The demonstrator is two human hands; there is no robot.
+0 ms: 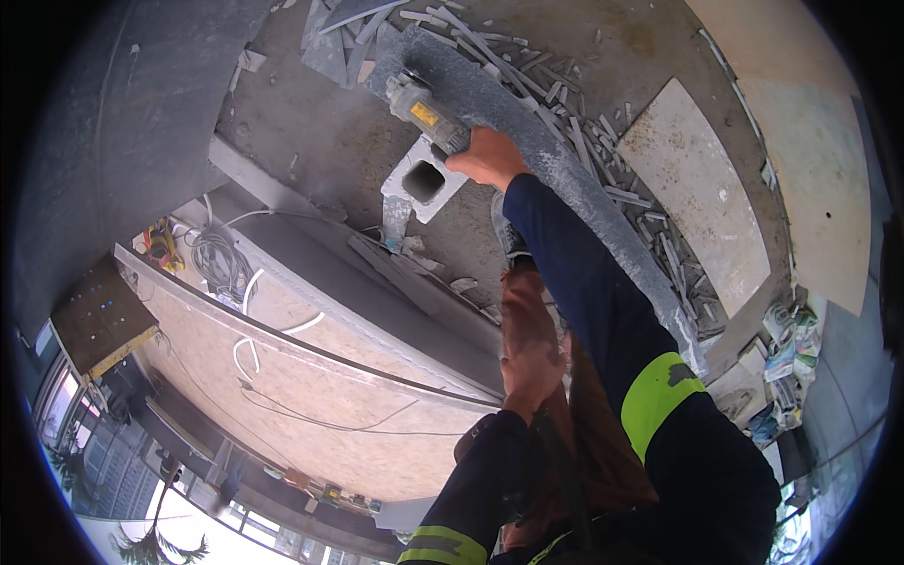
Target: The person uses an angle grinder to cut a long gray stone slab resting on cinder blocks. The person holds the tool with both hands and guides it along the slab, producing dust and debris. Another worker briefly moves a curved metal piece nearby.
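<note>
My right hand (492, 158) is wrapped round the rear body of a grey angle grinder (426, 115) with a yellow label. The grinder's head is over the far end of a long, dusty grey stone strip (513, 113); whether its disc touches the stone cannot be made out. My left hand (532, 365) lies on my leg in brown trousers (603, 443), holding nothing, its fingers partly hard to see. Beside the grinder, a whitish block (424, 213) with a square hole stands on the floor.
Broken stone offcuts (565, 89) litter the floor right of the strip, near a pale flat slab (697, 193). To the left stands a long beige-topped counter (358, 405) with loose cables (224, 264). Bags and debris (786, 353) lie at right.
</note>
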